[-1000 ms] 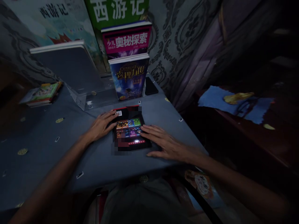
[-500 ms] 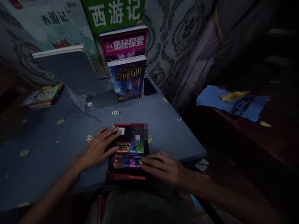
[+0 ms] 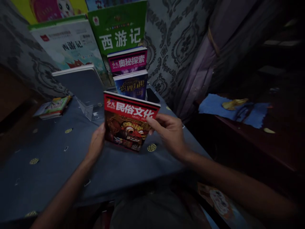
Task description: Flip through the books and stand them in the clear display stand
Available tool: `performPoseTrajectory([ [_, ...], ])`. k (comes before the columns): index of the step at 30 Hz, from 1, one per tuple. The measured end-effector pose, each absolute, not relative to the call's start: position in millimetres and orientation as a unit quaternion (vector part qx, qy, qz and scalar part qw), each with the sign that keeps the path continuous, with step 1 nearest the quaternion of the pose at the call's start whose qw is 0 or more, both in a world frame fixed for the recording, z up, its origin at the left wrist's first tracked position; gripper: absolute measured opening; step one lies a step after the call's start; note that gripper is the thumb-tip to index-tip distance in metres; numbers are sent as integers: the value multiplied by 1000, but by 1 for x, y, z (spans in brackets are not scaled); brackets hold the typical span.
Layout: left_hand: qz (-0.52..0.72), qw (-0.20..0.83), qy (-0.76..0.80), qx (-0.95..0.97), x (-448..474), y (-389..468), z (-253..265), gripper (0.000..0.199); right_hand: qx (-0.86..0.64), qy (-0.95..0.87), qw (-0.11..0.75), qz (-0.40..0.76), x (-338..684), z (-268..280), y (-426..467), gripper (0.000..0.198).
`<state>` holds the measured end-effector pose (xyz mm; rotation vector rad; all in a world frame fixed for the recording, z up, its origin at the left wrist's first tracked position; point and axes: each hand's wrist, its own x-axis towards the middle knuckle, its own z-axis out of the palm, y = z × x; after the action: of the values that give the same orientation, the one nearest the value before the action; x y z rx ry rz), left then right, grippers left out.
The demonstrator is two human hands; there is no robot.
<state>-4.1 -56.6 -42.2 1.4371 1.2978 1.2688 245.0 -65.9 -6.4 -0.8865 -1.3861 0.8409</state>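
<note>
A book with a red title band and a mask picture on its cover (image 3: 126, 127) is held upright and slightly tilted above the table. My right hand (image 3: 170, 132) grips its right edge, thumb across the front cover and fingers behind. Along the left edge lies my left hand (image 3: 96, 143), its thumb at the side and its other fingers mostly hidden. Just behind stands a blue book (image 3: 131, 83), partly covered by the held one. Farther back are a magenta-banded book (image 3: 128, 62) and a large green book (image 3: 119, 38).
On the left, a grey-backed book (image 3: 81, 82) leans on a clear stand (image 3: 88, 111) before a pale book (image 3: 69, 46). Small books (image 3: 53, 106) lie on the patterned tablecloth (image 3: 52, 152). A dark phone (image 3: 152, 96) lies behind. A blue cloth (image 3: 212, 106) rests on the right-hand surface.
The book has gone from lying flat at the table edge, back cover up, to standing raised farther forward with its front cover showing. Both hands moved up with it, and the view shifted.
</note>
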Motion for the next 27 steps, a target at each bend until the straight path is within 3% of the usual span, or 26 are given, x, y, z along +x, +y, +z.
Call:
performPoseTrajectory([
  [4,453,317,562,616,-11,-27,-36,49,-346,-499,591,531,232,-29,-43,32],
  [8,311,247,588,704,-26,3,-42,38,-371,-485,546,574,237,-63,-21,42],
  [11,190,148,602,761,-28,12,-46,38,-436,-542,500,516,249,-84,-5,34],
  [17,40,-61,593,802,-11,5,-43,28,-461,-782,331,257,269,-89,16,13],
  [21,43,-102,540,834,21,-11,-44,24,-399,-795,362,279,266,-82,35,17],
  [24,67,-72,469,878,52,-30,-48,24,-356,-755,399,378,259,-83,50,21],
  [27,41,-107,458,882,74,-46,-54,29,-340,-710,409,462,256,-88,56,23],
])
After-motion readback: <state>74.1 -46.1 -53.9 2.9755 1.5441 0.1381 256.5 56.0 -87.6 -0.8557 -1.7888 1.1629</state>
